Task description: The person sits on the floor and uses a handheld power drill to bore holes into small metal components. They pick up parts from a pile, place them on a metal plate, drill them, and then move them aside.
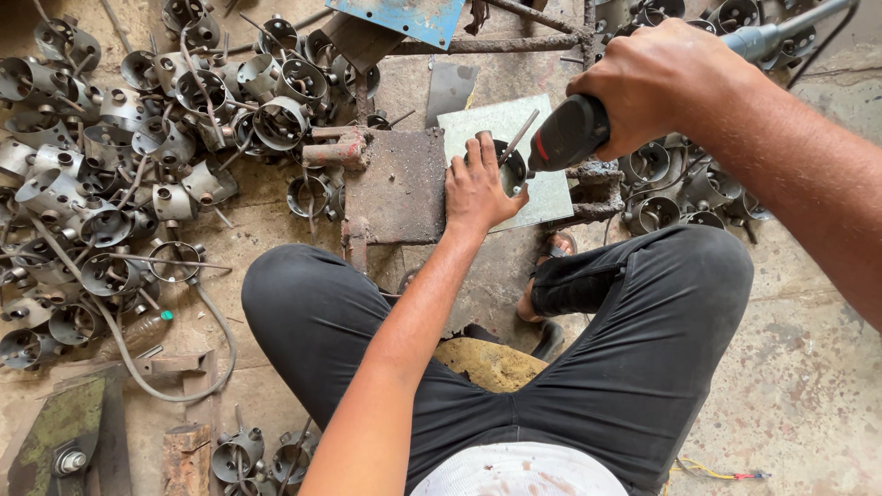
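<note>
Your left hand [478, 188] reaches forward, arm extended between your knees, palm down, fingers curled and pressing. Your right hand [657, 87] comes in from the right, forearm angled, fist clenched tight, knuckles up. Legs bent, squatting.

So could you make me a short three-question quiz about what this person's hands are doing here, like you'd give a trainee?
1. True or false: the left hand rests on a round metal cup lying on a pale flat plate.
2. What does the right hand grip? A) hammer B) dark tool handle with a thin rod C) paintbrush
3. On which side of the person lies the big pile of metal cups?

Key: 1 true. 2 B. 3 the person's left.
</note>
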